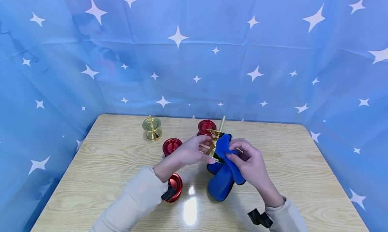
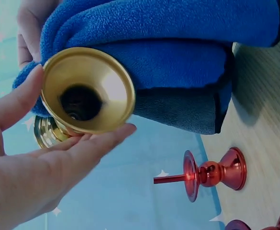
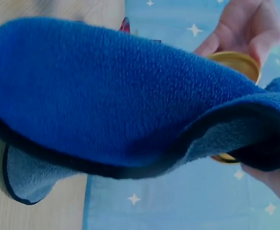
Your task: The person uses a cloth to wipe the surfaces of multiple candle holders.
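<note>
My left hand [image 1: 191,151] holds a shiny gold candle holder [image 1: 216,133] above the table, its spike pointing up and away. In the left wrist view its hollow flared base [image 2: 116,88] faces the camera, with thumb and fingers at either side of the rim. My right hand [image 1: 250,161] pinches a blue plush cloth [image 1: 220,186] with dark edging against the right side of the holder. The cloth's lower folds hang down below that hand. In the right wrist view the cloth [image 3: 106,91] hides most of the holder and the right fingers.
Three red candle holders stand on the wooden table: one at the back [image 1: 207,125], one mid-left [image 1: 172,145], and one nearer [image 1: 176,183], partly behind the left sleeve. Another gold holder [image 1: 154,134] is at back left. A blue star-patterned curtain [image 1: 194,57] surrounds the table.
</note>
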`<state>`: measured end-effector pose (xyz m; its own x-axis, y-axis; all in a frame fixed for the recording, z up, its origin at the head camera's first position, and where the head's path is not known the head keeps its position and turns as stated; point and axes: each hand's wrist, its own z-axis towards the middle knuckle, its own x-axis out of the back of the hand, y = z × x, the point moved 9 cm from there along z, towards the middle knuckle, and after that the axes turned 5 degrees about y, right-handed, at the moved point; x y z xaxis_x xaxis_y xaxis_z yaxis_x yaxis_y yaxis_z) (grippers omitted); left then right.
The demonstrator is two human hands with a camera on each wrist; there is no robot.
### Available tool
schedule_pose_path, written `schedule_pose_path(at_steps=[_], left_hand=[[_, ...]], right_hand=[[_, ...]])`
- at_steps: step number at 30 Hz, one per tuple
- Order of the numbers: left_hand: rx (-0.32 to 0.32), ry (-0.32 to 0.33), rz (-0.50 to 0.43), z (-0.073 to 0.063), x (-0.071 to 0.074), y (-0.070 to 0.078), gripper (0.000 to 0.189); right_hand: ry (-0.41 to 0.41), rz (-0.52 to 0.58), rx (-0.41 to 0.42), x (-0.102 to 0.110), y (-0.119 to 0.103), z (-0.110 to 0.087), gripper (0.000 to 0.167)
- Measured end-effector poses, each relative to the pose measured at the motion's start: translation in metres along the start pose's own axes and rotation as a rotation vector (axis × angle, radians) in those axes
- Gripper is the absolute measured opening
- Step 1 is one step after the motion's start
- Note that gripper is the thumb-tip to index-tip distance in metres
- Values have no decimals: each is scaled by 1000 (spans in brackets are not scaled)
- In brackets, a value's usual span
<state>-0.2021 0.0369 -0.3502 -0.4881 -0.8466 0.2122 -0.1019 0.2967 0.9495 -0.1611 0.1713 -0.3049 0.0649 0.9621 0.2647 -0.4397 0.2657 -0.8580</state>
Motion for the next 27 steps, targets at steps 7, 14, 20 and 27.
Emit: schedule_pose_path(at_steps=[7, 14, 20, 27], left_hand=[[-36, -103, -115, -6, 0, 8, 66], [-35, -101, -119, -6, -3, 7, 70], [-52, 56, 139, -2, -2, 4, 75], [-49, 78, 298, 3, -4, 0, 75]], right_hand=[[50, 2, -132, 8, 19, 2, 14], [51, 26, -159, 8, 27, 1, 12], [29, -56, -127, 2, 22, 1, 15], [-27, -92, 66, -9, 0, 0, 23]])
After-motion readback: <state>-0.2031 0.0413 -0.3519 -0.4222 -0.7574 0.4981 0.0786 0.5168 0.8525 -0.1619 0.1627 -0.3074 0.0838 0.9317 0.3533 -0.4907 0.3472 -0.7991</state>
